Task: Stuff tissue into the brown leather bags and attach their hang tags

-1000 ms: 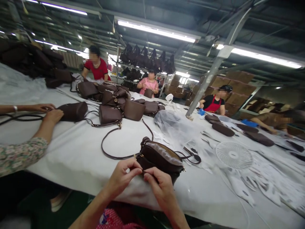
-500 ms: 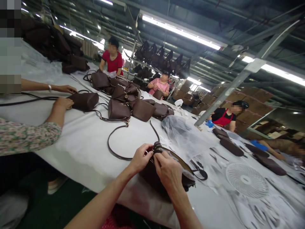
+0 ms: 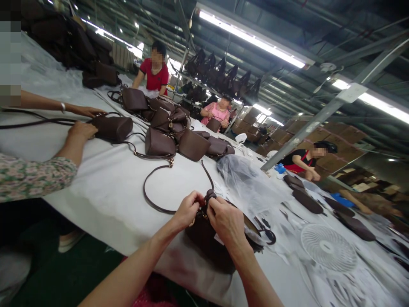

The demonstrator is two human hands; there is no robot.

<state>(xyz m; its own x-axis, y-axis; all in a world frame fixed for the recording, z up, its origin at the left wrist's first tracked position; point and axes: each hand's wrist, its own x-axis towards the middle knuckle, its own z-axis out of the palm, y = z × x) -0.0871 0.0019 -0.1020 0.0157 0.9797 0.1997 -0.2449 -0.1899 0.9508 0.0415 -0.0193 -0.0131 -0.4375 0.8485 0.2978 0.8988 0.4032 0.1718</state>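
Note:
A dark brown handbag lies at the near edge of the white-covered table. My left hand and my right hand are both closed on its upper left end, where the strap joins. Its long brown strap loops away to the left across the cloth. The fingertips meet over the strap fitting and hide it.
A cluster of brown handbags lies mid-table. A co-worker's hands at the left hold another bag. A clear plastic bag, a small white fan and paper scraps lie to the right. Other people work along the far side.
My hands moved from the bag's front edge up to its left end by the strap joint. The view has swung left and closer.

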